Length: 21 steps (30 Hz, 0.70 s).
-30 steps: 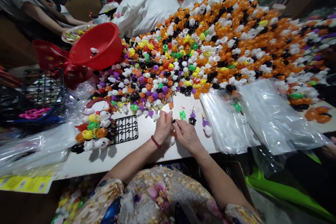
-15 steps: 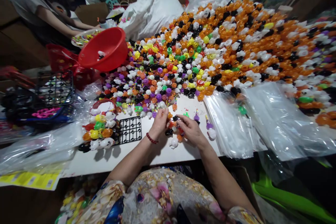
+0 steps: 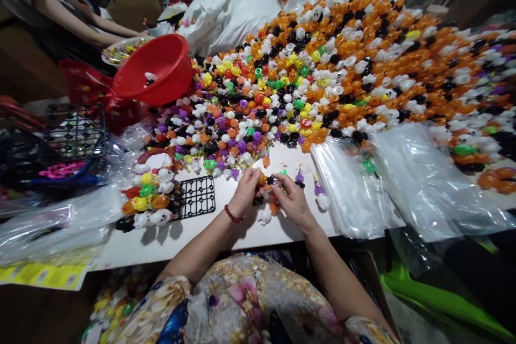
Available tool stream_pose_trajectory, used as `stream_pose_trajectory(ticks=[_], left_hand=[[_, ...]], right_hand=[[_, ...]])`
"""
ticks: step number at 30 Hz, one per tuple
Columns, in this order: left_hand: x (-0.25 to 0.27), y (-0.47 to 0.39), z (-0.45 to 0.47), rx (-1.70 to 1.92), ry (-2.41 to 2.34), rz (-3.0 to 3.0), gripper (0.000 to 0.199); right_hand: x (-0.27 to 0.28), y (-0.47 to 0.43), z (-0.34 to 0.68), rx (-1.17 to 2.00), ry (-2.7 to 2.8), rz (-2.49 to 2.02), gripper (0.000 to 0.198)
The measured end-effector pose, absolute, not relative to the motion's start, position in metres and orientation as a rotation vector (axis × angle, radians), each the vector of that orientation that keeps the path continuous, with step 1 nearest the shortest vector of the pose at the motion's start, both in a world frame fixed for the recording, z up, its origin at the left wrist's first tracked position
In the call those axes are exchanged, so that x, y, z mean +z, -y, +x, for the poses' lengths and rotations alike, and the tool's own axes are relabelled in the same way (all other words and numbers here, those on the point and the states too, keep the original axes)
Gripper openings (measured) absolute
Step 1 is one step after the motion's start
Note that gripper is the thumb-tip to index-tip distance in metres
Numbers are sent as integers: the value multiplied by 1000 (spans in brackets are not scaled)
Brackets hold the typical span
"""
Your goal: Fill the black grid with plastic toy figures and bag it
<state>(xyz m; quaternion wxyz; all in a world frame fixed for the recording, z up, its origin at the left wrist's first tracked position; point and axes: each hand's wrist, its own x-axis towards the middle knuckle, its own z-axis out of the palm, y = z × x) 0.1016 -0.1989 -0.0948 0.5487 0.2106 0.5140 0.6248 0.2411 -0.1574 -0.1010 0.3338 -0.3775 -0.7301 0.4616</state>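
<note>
Pinching an orange piece (image 3: 263, 178) in the head view, your left hand (image 3: 245, 193) has thumb and fingertips drawn together at its side, over the white table (image 3: 234, 242). Your right hand (image 3: 294, 204) curls its fingertips beside a black piece (image 3: 271, 179), next to the orange one; I cannot tell whether it grips that or hovers. A white figure (image 3: 265, 215) lies below, between your wrists. The orange piece looks like glossy moulded plastic, so expect it light, stiff and rather slippery, probably not fragile. You would best hold it by its widest sides, using finger pads rather than nails.
</note>
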Motion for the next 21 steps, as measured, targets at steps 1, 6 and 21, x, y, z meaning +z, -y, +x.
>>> stream_pose_trajectory(ticks=[1, 6, 21], left_hand=[[-94, 199, 102, 1486, -1197, 494, 53], [-90, 199, 101, 1519, -1202, 429, 42], [-77, 214, 87, 1349, -1462, 1528, 17]], right_hand=[[-102, 159, 241, 1207, 1894, -974, 30], [-108, 162, 246, 1303, 1825, -943, 29], [-109, 158, 261, 1491, 1725, -856, 33]])
